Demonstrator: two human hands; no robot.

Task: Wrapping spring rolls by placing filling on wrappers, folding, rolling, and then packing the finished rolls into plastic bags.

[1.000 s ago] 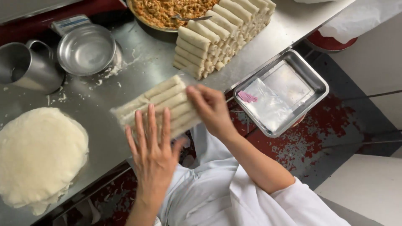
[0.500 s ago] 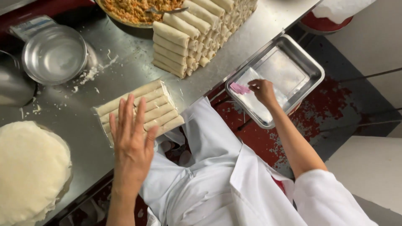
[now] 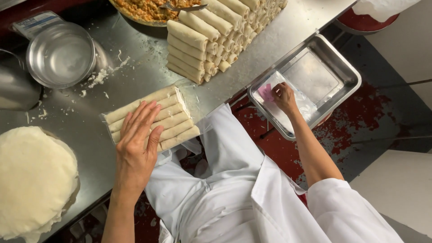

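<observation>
- While the left hand [image 3: 135, 148] lies flat and open, fingers spread, on a pack of rolls [image 3: 153, 119], it grips nothing; it only presses down on the clear wrap.
- That pack sits on the steel bench [image 3: 279, 31] near its front edge, the rolls lying side by side in one row.
- Off the bench, the right hand [image 3: 284, 96] reaches into a steel tray [image 3: 346, 74] and its fingers are curled onto a clear bag [image 3: 303, 105] lying there; whether they pinch the bag or just touch it I cannot tell.
- A small pink slip [image 3: 265, 92] lies in the tray just beside that hand.
- Behind the pack, a stack of unwrapped rolls [image 3: 211, 36] is piled several layers high, well apart from the left hand.
- At the top edge, a pan of orange filling [image 3: 148, 9] holds a spoon [image 3: 180, 6].
- To the left stands an empty steel bowl [image 3: 60, 54], with white crumbs [image 3: 101, 76] scattered beside it.
- At the lower left, a round pile of white wrappers [image 3: 33, 180] rests on the bench.
- The person wears a white coat [image 3: 234, 198], seen from above between bench and tray.
</observation>
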